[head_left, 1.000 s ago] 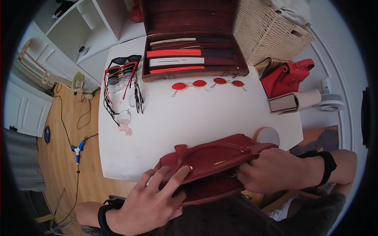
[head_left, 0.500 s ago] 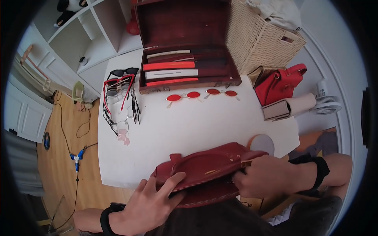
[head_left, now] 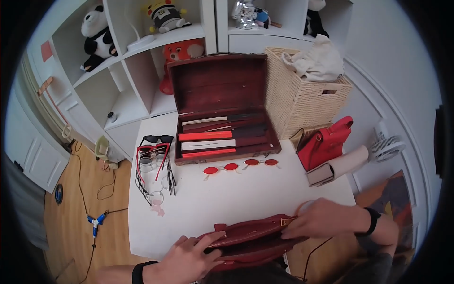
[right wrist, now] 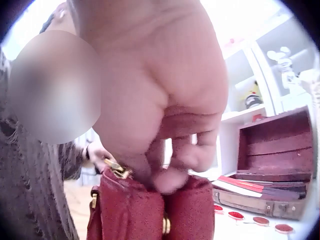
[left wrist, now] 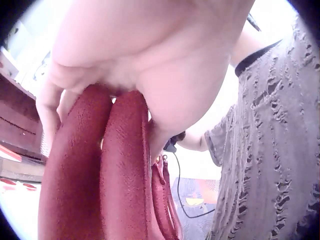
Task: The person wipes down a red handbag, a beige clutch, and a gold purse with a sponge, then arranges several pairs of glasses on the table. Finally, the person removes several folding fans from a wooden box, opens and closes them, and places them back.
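Note:
A dark red handbag [head_left: 257, 228] lies at the near edge of the white table, its zipped mouth parted lengthwise. My left hand [head_left: 188, 258] grips the bag's left end, fingers over the far rim and thumb toward the near side. In the left wrist view the two red side folds of the bag [left wrist: 125, 175] hang beneath the palm. At the other end, my right hand [head_left: 326, 218] holds the rim with curled fingers, beside a gold zipper fitting [head_left: 285, 222]. The right wrist view has thumb and fingertips at the top edge of the bag [right wrist: 132, 210]. The bag's inside is dark.
An open brown case [head_left: 220, 85] holding several folded fans stands at the back. Two pairs of red-lensed glasses [head_left: 221, 169] lie before it. More eyeglasses [head_left: 153, 158] are piled at left. At right stand a red bag [head_left: 326, 146], a beige bag [head_left: 343, 165] and a wicker basket [head_left: 293, 94].
The head view has tilted up, showing shelves with plush toys and placing the handbag lower in the picture. Both hands stay at the bag's ends, and its mouth faces the camera more.

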Tool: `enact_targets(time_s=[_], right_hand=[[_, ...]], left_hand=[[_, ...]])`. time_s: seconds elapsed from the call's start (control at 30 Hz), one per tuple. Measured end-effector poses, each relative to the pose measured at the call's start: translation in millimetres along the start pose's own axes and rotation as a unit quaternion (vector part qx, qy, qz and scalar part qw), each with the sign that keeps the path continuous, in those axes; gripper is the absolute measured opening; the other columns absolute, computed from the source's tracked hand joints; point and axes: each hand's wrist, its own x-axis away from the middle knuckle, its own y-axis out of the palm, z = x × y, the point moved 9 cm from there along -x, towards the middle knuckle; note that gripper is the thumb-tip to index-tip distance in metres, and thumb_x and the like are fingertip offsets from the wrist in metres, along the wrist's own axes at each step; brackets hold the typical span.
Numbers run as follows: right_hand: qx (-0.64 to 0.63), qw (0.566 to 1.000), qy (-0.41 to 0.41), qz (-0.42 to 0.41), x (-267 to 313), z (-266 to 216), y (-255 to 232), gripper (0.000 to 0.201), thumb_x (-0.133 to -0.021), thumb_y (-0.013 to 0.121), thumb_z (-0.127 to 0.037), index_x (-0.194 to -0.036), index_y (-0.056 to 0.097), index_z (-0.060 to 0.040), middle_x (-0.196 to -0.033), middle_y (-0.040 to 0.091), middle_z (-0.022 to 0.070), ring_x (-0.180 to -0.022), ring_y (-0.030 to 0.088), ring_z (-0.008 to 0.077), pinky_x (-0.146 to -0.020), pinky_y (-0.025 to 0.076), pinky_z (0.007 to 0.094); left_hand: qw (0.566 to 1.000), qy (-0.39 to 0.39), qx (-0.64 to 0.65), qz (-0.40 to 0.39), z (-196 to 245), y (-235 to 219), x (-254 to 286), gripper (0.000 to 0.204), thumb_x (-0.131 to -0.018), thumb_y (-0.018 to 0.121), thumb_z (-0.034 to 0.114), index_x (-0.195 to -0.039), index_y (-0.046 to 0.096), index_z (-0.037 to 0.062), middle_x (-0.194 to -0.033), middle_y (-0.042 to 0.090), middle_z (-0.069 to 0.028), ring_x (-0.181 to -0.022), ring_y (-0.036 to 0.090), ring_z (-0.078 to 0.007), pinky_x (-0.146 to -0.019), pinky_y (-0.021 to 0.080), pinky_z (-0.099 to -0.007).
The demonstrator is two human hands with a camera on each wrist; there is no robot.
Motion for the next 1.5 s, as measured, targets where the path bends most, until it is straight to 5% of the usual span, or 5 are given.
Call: enact_targets(time_s=[0.4, 0.83, 1.0, 1.23, 1.5], right_hand=[[0.024, 0.889, 0.457, -0.003, 106, 49, 160, 0.079, -0.075, 0.074, -0.019, -0.141, 0.037, 0.0041, -0.147, 0.028, 0.0359, -0.133, 0.031, 0.0584, -0.11, 0.031, 0.0582], [0.014, 0.858, 0.481, 0.18, 139, 46, 141, 0.057, -0.081, 0.057, -0.002, -0.136, 0.045, -0.0002, -0.131, 0.057, 0.0215, -0.116, 0.057, 0.0424, -0.101, 0.045, 0.0489], [-0.038, 0.695, 0.407, 0.592, 124, -38, 59, 0.045, -0.084, 0.061, -0.008, -0.129, 0.057, -0.0056, -0.128, 0.06, 0.0206, -0.117, 0.059, 0.0395, -0.1, 0.048, 0.046], [0.179, 0.86, 0.238, 0.413, 67, -59, 55, 0.036, -0.082, 0.069, -0.013, -0.117, 0.066, -0.0063, -0.127, 0.062, 0.0188, -0.117, 0.06, 0.0377, -0.099, 0.048, 0.0503], [-0.262, 0.682, 0.538, 0.42, 104, 2, 133, 0.059, -0.079, 0.06, -0.002, -0.136, 0.046, -0.0009, -0.108, 0.065, 0.0248, -0.088, 0.067, 0.0371, -0.074, 0.056, 0.0385]], left_hand=[[0.997, -0.053, 0.043, 0.026, -49, -5, -1, 0.021, -0.072, 0.08, 0.025, -0.082, 0.07, 0.0094, -0.121, 0.064, 0.0004, -0.068, 0.062, -0.0218, -0.064, 0.049, -0.0323], [0.997, -0.054, 0.013, 0.05, -37, -7, -10, 0.026, -0.073, 0.081, 0.027, -0.088, 0.071, 0.008, -0.121, 0.063, -0.0048, -0.084, 0.067, -0.0252, -0.073, 0.054, -0.0354], [0.993, -0.052, -0.08, 0.068, -15, -6, 1, 0.049, -0.073, 0.08, 0.026, -0.118, 0.062, 0.0134, -0.132, 0.052, -0.0027, -0.098, 0.062, -0.0293, -0.078, 0.053, -0.041], [0.936, 0.148, -0.318, 0.02, 29, 31, 9, 0.035, -0.079, 0.072, 0.028, -0.113, 0.066, 0.0344, -0.137, 0.045, 0.0116, -0.126, 0.044, -0.0306, -0.099, 0.044, -0.0518], [0.912, 0.212, -0.349, 0.036, 33, 32, -4, 0.028, -0.088, 0.06, 0.04, -0.111, 0.06, 0.0237, -0.146, 0.044, -0.0036, -0.129, 0.046, -0.0431, -0.095, 0.047, -0.0592]])
